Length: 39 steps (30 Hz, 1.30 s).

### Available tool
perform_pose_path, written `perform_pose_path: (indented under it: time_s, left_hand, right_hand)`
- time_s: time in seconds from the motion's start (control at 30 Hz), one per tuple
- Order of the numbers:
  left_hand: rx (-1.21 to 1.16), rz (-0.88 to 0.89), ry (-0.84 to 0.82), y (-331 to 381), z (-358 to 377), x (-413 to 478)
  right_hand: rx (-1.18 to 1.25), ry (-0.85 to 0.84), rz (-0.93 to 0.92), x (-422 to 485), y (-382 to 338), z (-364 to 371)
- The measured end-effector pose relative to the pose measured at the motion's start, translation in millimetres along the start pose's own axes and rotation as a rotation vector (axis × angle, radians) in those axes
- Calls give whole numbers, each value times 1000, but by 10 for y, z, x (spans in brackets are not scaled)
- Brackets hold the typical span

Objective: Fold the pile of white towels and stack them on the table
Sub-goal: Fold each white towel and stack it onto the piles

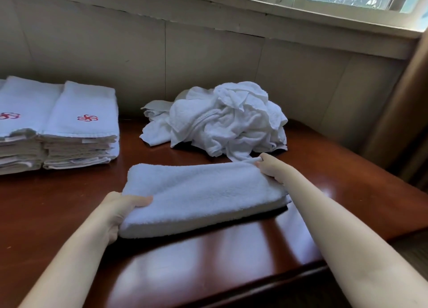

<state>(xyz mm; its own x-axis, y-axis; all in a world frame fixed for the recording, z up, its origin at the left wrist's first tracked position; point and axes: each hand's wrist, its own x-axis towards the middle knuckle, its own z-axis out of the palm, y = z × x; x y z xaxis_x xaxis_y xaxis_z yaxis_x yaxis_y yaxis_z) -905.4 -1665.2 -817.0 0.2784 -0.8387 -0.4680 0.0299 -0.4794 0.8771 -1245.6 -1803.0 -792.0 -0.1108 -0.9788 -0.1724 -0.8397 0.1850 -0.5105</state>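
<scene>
Your finished stacks (78, 127) sit at about 10 o'clock from the work, two side by side, well apart from the towel you hold. Your left hand (120, 211) grips the towel's left end, thumb on top and fingers curled beneath. The towel (199, 192), folded into a long band, lies across the table (347, 180) in front of you. Its long axis runs roughly from 8 to 2 o'clock, the right end farther from you. The unfolded pile (227, 120) is at 12 o'clock, just beyond the band. Your right hand (269, 168) pinches the far right corner, fingers closed on the cloth. The next fold likely brings one end over the other along that axis. The left hand is nearer the stacks, so the carry goes toward 10 o'clock.
</scene>
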Motion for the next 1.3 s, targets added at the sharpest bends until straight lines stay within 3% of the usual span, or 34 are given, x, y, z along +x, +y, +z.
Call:
perform_pose_path:
  time_s: [0.13,0.27,0.3,0.37,0.43,0.5,0.6,0.8,0.97,1.07,1.13,1.23,1.3]
  left_hand:
    - [88,94,57,-26,20,1]
    - [154,144,51,-30,18,-4]
    - [158,155,61,-24,23,-2]
    - [138,166,99,-6,39,-10]
    - [123,157,124,-5,50,-8]
    - [119,131,140,-12,37,16]
    - [77,104,103,-18,0,14]
    - [77,134,75,-74,-12,-4]
    - [150,157,126,-109,2,-32]
    - [167,151,170,-109,-22,-56]
    - [132,134,175,-111,-60,-33]
    - [-222,66,27,-32,-58,-93]
    - [-508,25,-118,71,-74,-204]
  right_hand:
    - [-23,156,-54,-55,79,145]
    - [-643,365,-2,-334,-157,300]
    - [-734,431,-66,-410,-262,355]
    - [-660,472,-275,-568,-519,496]
    - [-467,381,-546,-728,-775,715]
    - [-356,163,-700,-912,-960,998]
    - [-361,-79,-633,-975,-895,1222]
    - [-448,108,-297,-548,-137,619]
    - [-478,85,-234,-530,-46,478]
    - [-616,193,-416,-824,-381,601]
    - [-449,104,-650,-1096,-584,840]
    - [-410,-70,-870,-1482,-857,1195]
    - [-430,6,-855,-1590,-1009,1302]
